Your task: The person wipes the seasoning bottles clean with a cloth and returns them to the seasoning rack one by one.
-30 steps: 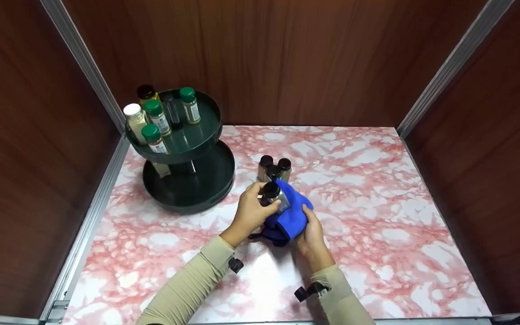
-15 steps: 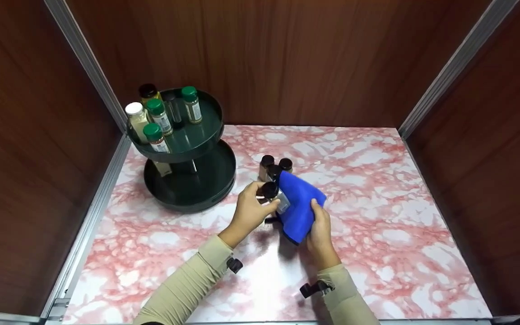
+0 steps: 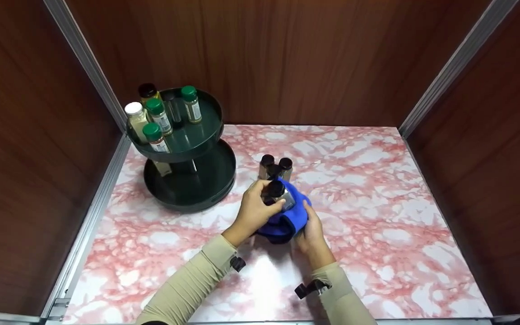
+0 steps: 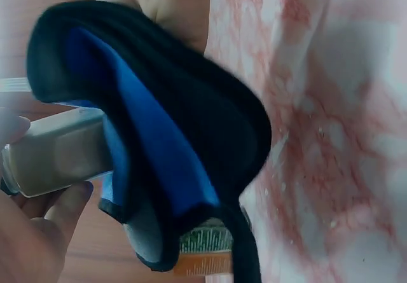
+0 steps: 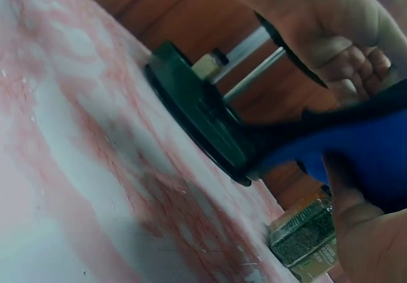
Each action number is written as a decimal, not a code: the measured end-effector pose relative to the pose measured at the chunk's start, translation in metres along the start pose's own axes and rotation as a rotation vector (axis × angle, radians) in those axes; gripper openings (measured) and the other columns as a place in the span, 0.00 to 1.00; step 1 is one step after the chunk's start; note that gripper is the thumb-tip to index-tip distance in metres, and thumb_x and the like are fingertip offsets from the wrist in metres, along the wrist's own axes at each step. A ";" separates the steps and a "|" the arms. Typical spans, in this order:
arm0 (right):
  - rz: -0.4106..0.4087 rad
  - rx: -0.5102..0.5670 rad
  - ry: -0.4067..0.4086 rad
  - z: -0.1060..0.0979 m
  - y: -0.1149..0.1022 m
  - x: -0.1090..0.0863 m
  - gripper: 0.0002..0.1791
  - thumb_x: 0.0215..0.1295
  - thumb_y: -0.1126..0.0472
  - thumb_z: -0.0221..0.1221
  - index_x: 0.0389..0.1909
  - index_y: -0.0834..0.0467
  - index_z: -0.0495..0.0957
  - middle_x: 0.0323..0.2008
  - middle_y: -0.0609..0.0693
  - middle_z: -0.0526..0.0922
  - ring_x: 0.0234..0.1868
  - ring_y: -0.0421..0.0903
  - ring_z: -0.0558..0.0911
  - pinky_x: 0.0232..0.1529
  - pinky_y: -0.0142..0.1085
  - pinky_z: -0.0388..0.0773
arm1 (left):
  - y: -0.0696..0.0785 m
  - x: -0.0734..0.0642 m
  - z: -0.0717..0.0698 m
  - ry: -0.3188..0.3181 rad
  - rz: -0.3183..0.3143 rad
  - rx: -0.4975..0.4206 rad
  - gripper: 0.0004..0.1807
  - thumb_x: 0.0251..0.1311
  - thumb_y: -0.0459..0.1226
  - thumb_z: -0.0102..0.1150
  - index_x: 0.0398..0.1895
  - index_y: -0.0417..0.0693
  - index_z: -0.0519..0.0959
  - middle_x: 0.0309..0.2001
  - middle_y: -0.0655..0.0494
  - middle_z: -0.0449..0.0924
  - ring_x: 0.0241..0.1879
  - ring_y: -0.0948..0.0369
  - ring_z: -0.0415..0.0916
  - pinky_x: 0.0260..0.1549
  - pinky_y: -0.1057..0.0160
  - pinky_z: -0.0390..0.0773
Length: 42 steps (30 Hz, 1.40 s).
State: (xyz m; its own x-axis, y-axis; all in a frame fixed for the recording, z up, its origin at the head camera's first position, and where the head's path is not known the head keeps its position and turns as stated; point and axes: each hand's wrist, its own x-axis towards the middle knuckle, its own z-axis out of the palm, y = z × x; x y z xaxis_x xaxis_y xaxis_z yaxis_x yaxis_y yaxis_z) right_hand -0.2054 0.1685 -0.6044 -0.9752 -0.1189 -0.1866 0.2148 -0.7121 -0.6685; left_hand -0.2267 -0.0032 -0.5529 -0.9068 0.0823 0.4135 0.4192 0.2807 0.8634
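Pinching a dark-capped jar (image 3: 289, 201) between thumb and fingers, the left hand (image 3: 252, 210) has its grip clamped toward the cap end, above the middle of the bench (image 3: 377, 203). The jar is tilted, not upright: its long axis slants from the cap, at far left, to the base, at near right, so the base end points away from the left hand and toward the right hand (image 3: 313, 232). Between the hands bunches a blue cloth (image 3: 299, 219) with a black edge. The right hand's grip is clamped on this cloth from the right, its thumb against the fabric, and in the left wrist view the jar's base end disappears behind the folds. Jar and cloth appear to touch, jar on the left, cloth on the right; the left hand is nearer the cap, the right hand nearer the base. Just beyond, on the far side, three more dark-capped jars (image 3: 285, 169) stand close together, the nearest partly hidden. Farther left, closer to the left hand than to the right, is a dark green two-tier stand (image 3: 206, 180). Its upper tier holds several bottles (image 3: 193, 111), most green-capped, one white-capped; its lower tier holds a pale container (image 3: 163, 169).
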 end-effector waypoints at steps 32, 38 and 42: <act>-0.124 -0.417 0.156 -0.006 -0.002 -0.012 0.29 0.78 0.48 0.51 0.61 0.71 0.74 0.43 0.58 0.89 0.43 0.51 0.88 0.48 0.44 0.85 | -0.013 0.005 -0.022 0.022 -0.024 0.040 0.24 0.49 0.33 0.74 0.52 0.42 0.81 0.48 0.52 0.83 0.48 0.57 0.80 0.50 0.58 0.81; -0.101 -0.413 0.160 -0.006 -0.004 -0.013 0.30 0.77 0.47 0.52 0.63 0.70 0.72 0.46 0.60 0.88 0.46 0.54 0.88 0.50 0.46 0.84 | -0.015 0.008 -0.031 0.061 -0.052 0.049 0.22 0.50 0.32 0.72 0.50 0.42 0.81 0.46 0.51 0.82 0.47 0.56 0.80 0.50 0.55 0.81; -0.091 -0.418 0.157 -0.006 -0.005 -0.014 0.30 0.78 0.47 0.52 0.63 0.70 0.71 0.46 0.59 0.88 0.45 0.54 0.88 0.50 0.46 0.85 | -0.017 0.011 -0.037 0.104 -0.054 0.079 0.21 0.49 0.33 0.72 0.49 0.42 0.82 0.45 0.50 0.82 0.45 0.55 0.81 0.48 0.53 0.82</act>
State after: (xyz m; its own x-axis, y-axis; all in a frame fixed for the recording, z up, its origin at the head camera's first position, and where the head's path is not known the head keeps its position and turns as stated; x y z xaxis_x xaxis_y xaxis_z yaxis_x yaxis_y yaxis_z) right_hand -0.1928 0.1782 -0.6030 -0.9781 0.0600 -0.1992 0.1634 -0.3708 -0.9142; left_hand -0.2418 -0.0422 -0.5524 -0.9167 -0.0332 0.3983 0.3613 0.3573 0.8613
